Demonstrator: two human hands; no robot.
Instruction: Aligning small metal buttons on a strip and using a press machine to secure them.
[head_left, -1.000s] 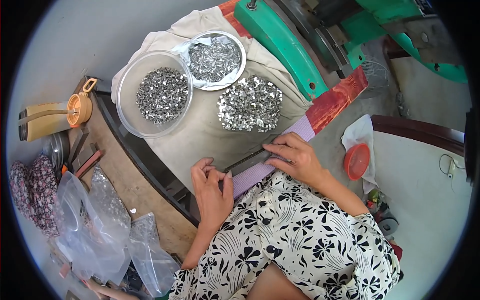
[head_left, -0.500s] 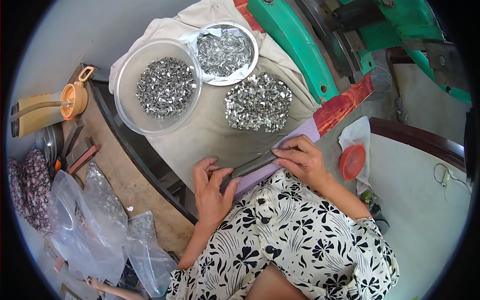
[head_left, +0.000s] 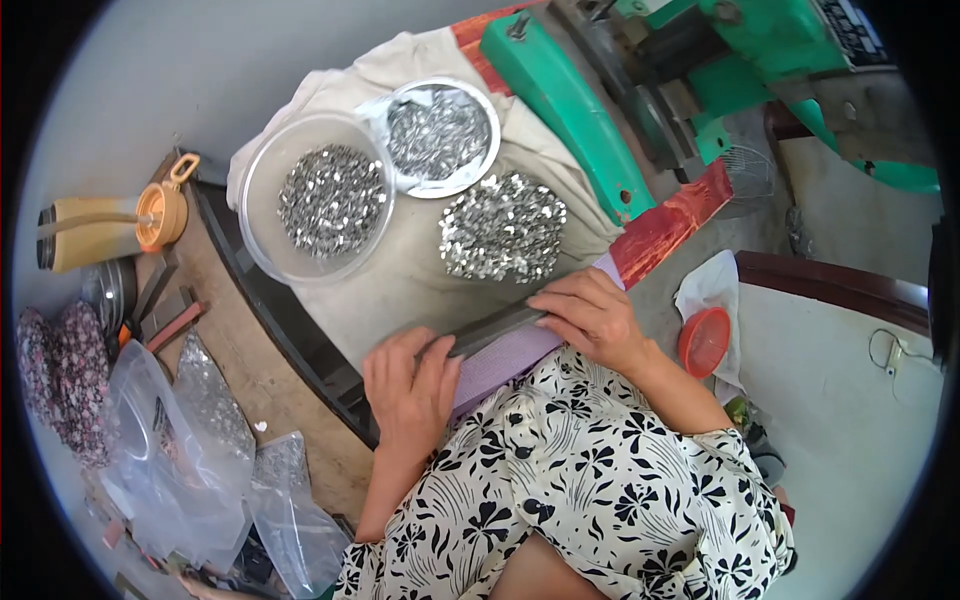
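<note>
Beige cloth (head_left: 400,303) covers the worktop (head_left: 672,228) beside a green machine (head_left: 560,110), where I hold a slim dark grey bar (head_left: 497,329) along the near edge, by a purple textured strip (head_left: 508,361) and near a heap of shiny metal pieces (head_left: 503,228). My left hand (head_left: 408,385) grips its left end, thumb against fingers; my right hand (head_left: 592,320) pinches the other. It looks stiff, fairly light, perhaps slick, hardly fragile; both ends seem the surest hold.
</note>
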